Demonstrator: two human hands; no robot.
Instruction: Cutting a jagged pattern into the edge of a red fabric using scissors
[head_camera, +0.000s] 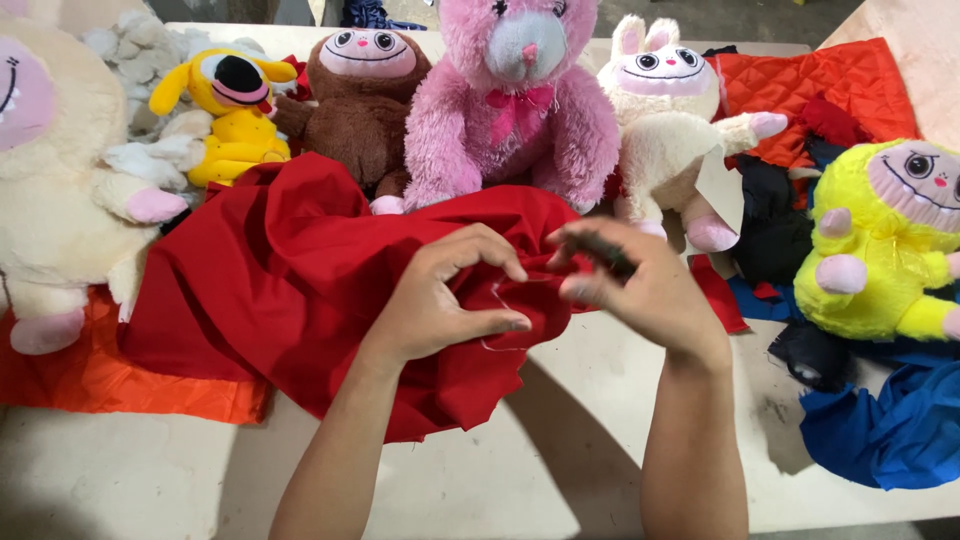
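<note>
Left hand (440, 300) pinches red cloth (300, 280) on table (560, 440) before pink bear (510, 100); right hand (630, 280), fingers curled, holds something dark, blurred, just beside the cloth edge.

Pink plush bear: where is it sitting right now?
In the head view, the pink plush bear sits at the top centre of the table, between the brown plush toy and the white bunny plush, just behind the red cloth.
</note>
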